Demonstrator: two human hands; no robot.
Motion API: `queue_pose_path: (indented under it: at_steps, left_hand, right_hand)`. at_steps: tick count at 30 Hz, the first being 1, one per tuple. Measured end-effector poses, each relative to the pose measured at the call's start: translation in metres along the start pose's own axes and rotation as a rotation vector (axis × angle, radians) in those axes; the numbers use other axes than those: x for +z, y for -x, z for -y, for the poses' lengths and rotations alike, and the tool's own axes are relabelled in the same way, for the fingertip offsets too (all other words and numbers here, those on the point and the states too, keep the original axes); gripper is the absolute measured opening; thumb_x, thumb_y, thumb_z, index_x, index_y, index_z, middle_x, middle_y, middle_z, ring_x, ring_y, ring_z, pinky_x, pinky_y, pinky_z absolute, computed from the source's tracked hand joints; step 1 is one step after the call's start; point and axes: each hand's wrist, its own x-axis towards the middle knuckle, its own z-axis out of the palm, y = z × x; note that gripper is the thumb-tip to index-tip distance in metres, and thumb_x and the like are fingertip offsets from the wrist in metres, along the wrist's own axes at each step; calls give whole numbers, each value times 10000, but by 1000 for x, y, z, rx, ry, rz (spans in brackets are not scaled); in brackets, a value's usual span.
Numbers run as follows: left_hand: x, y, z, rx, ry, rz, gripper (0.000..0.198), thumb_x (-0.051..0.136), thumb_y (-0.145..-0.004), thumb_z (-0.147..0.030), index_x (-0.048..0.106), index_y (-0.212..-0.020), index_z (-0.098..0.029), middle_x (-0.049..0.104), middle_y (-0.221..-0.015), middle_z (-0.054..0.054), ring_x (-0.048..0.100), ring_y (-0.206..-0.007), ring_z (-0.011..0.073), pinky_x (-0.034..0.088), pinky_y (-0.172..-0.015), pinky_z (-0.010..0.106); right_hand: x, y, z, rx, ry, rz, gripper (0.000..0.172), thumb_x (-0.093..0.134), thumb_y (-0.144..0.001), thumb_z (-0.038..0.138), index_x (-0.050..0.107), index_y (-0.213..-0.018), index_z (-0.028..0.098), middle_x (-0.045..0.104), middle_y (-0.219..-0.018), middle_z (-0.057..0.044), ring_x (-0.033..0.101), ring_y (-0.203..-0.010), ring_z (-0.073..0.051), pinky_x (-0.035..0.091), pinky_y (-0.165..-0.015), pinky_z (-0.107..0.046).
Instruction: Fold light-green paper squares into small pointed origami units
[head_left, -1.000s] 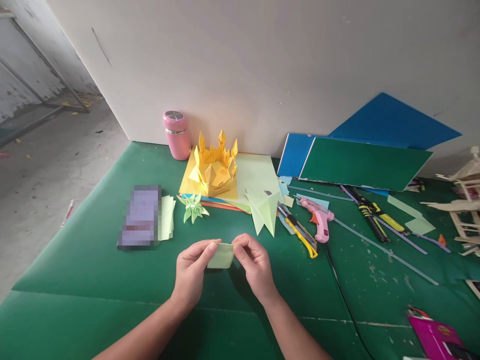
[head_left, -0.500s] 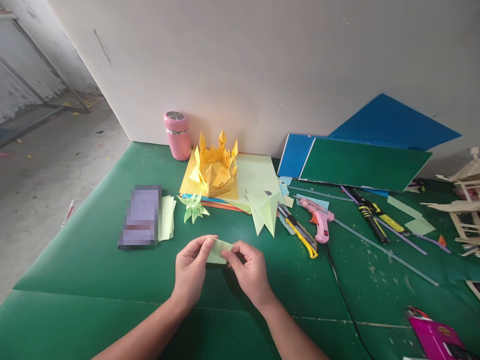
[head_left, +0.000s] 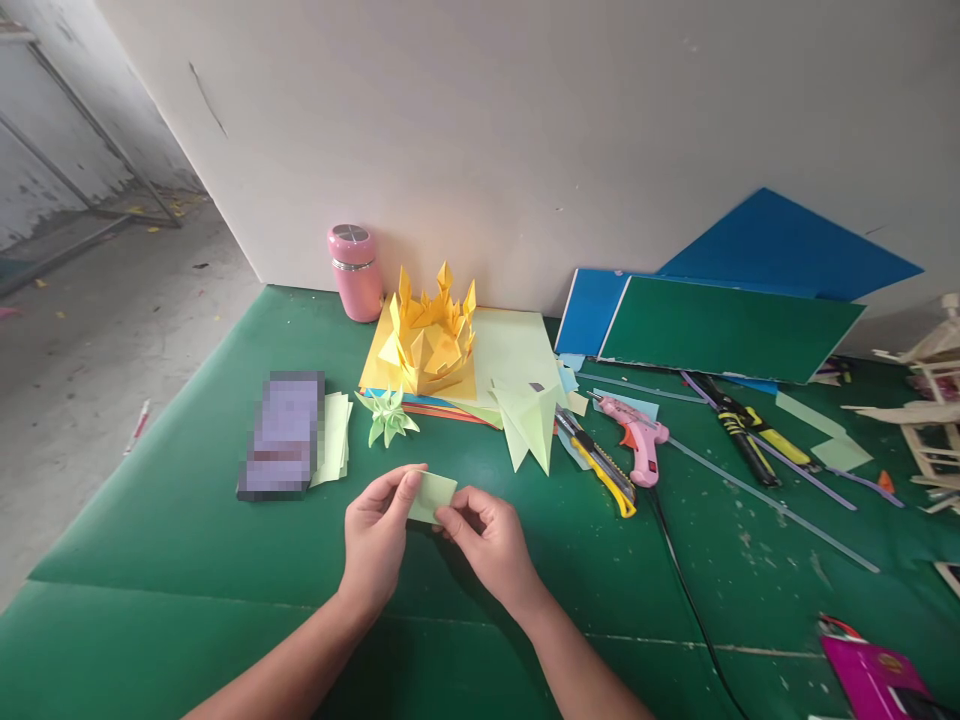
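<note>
A small piece of light green paper [head_left: 435,492] is held up between my two hands, above the green tabletop. My left hand [head_left: 377,535] pinches its left side, thumb on top. At the lower right corner, my right hand [head_left: 491,545] grips it between thumb and fingers; some fingertips are hidden behind the sheet. Just beyond my hands lies a light green folded paper flower [head_left: 387,416]. A larger pale green folded paper piece [head_left: 528,425] with pointed tips stands to the right of it. Several light green paper slips [head_left: 334,437] lie at the left.
A yellow paper crown [head_left: 431,350] sits on stacked coloured sheets, beside a pink flask [head_left: 355,275]. To the right are a yellow utility knife [head_left: 600,465], a pink glue gun [head_left: 640,440] with its cord, and pliers [head_left: 742,435]. A pixelated dark phone-like object [head_left: 285,430] lies left.
Both hands have shifted slightly left with the paper. The sheet is tilted more, and my right thumb has slid down to its lower right corner.
</note>
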Motion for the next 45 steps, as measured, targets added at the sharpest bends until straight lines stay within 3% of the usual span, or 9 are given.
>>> queue_pose_path:
  at_steps: [9, 12, 15, 19, 23, 26, 31, 40, 45]
  left_hand:
    - [-2, 0, -3, 138, -120, 20, 251, 698, -684, -439, 750, -725, -196, 751, -751, 55, 671, -707, 208, 539, -619, 276]
    - [-1, 0, -5, 184, -135, 45, 202, 696, -693, -399, 746, -704, -204, 739, -727, 44, 659, -679, 195, 530, -587, 261]
    - [0, 0, -8, 180, -99, 98, 186, 709, -688, -383, 737, -730, -204, 729, -763, 45, 649, -686, 186, 527, -580, 253]
    - [4, 2, -11, 121, 118, 221, 375, 782, -614, -382, 670, -933, -221, 685, -915, 36, 613, -648, 145, 528, -556, 252]
    - [10, 6, -11, -9, 162, 322, 287, 765, -654, -411, 628, -762, -183, 611, -724, -11, 557, -576, 100, 495, -533, 217]
    - [11, 7, -11, -139, 146, 441, 341, 720, -684, -488, 635, -732, -161, 597, -627, -15, 502, -494, 84, 441, -462, 208]
    - [10, 8, -13, -222, 171, 493, 341, 738, -672, -473, 646, -679, -145, 599, -592, -15, 455, -460, 64, 381, -425, 192]
    - [8, 6, -22, -450, 300, 588, 363, 822, -575, -428, 616, -600, -131, 576, -528, -28, 391, -392, 25, 304, -381, 166]
    - [8, 6, -20, -446, 337, 569, 348, 837, -568, -398, 621, -628, -132, 582, -538, -30, 413, -402, 24, 315, -383, 154]
  right_hand:
    - [-3, 2, 7, -142, 282, 134, 289, 499, -846, 281, 476, -568, 205, 560, -515, 5, 494, -483, -132, 354, -476, -241]
    - [-2, 3, 7, -136, 248, 172, 304, 474, -860, 287, 496, -569, 200, 584, -549, -10, 537, -534, -147, 380, -518, -249]
    - [-1, 3, 5, -25, 83, 142, 303, 529, -829, 345, 541, -570, 189, 568, -530, -2, 524, -516, -137, 383, -513, -245]
    - [-3, -3, 0, 139, -276, -51, 374, 677, -704, 484, 581, -518, 175, 526, -474, 22, 428, -464, -98, 362, -490, -240]
    - [-7, -8, -4, 207, -571, -175, 351, 788, -573, 512, 705, -595, 172, 589, -552, 9, 401, -506, -89, 381, -533, -255]
    - [-7, -8, -2, 216, -688, -88, 327, 808, -572, 492, 750, -667, 185, 590, -554, 8, 453, -532, -111, 422, -556, -277]
    - [-3, -6, 4, 169, -780, 82, 273, 772, -657, 462, 746, -679, 191, 555, -532, 22, 518, -511, -134, 494, -546, -314]
    - [-4, -4, -1, 126, -763, 174, 307, 734, -703, 481, 719, -666, 177, 539, -502, 40, 567, -455, -139, 543, -548, -330]
    - [-3, -4, -1, 121, -743, 125, 280, 742, -700, 462, 722, -670, 184, 572, -506, 32, 579, -461, -147, 544, -537, -325]
